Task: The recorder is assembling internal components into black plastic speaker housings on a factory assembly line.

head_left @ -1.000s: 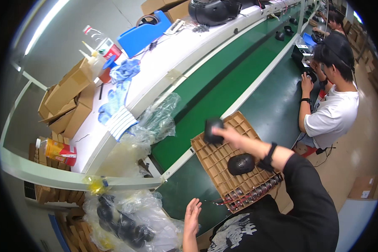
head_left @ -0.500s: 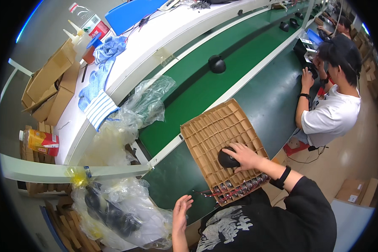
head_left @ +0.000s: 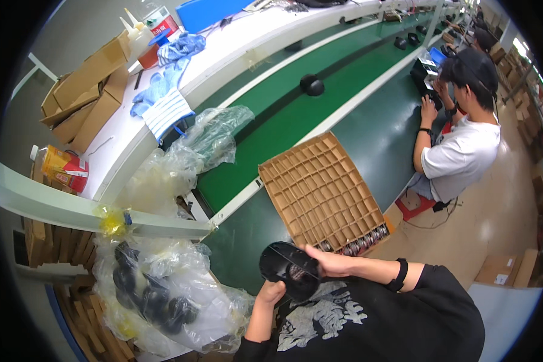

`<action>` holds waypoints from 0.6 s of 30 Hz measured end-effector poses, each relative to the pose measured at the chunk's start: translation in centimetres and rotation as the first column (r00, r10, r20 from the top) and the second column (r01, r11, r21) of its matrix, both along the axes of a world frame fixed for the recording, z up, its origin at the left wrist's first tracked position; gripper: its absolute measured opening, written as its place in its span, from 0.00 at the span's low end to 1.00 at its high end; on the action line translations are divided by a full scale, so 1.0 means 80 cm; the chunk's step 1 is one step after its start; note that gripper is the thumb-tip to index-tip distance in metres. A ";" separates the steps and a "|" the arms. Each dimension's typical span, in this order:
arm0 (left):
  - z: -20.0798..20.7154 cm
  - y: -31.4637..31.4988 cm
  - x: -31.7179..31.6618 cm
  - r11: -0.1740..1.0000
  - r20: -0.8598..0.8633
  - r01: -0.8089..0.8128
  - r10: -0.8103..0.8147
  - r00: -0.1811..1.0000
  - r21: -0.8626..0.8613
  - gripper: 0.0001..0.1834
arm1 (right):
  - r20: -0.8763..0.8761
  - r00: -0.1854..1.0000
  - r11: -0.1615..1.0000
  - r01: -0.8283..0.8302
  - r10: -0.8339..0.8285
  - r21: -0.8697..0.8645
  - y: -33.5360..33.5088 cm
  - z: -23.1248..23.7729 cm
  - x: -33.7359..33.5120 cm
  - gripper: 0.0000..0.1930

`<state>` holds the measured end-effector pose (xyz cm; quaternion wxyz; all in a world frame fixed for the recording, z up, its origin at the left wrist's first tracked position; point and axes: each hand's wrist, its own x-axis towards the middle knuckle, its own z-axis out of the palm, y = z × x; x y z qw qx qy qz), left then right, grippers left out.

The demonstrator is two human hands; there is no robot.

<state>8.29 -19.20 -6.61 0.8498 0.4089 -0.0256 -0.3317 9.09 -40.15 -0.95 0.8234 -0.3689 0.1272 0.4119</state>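
Close in front of my body I hold a black dome-shaped plastic shell (head_left: 283, 262), tilted so that its hollow inside with a vented part faces up. My left hand (head_left: 270, 294) is closed on its lower left edge. My right hand (head_left: 330, 263) grips its right rim, thumb uppermost and the other fingers mostly hidden. Just beyond lies a cardboard divider tray (head_left: 320, 187) on the dark green bench. Several small metal motors (head_left: 362, 241) with wires fill its near row, partly covered by my right arm.
A clear plastic bag (head_left: 211, 308) with black shells lies at the left. Another black dome (head_left: 312, 85) rests on the green conveyor belt (head_left: 271, 133). Striped gloves (head_left: 166, 111) and an open carton (head_left: 87, 93) lie on the white shelf. A co-worker (head_left: 458, 145) sits at the right.
My right hand has brought the black shell off the tray toward my body and turned it over. My left hand has moved from open beside the tray to gripping the shell.
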 end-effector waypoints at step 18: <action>-0.001 0.100 -0.061 0.961 -0.287 -0.262 0.226 0.931 -0.090 0.54 | 0.233 0.172 0.112 0.522 0.957 -0.846 -0.073 -0.168 -0.003 0.08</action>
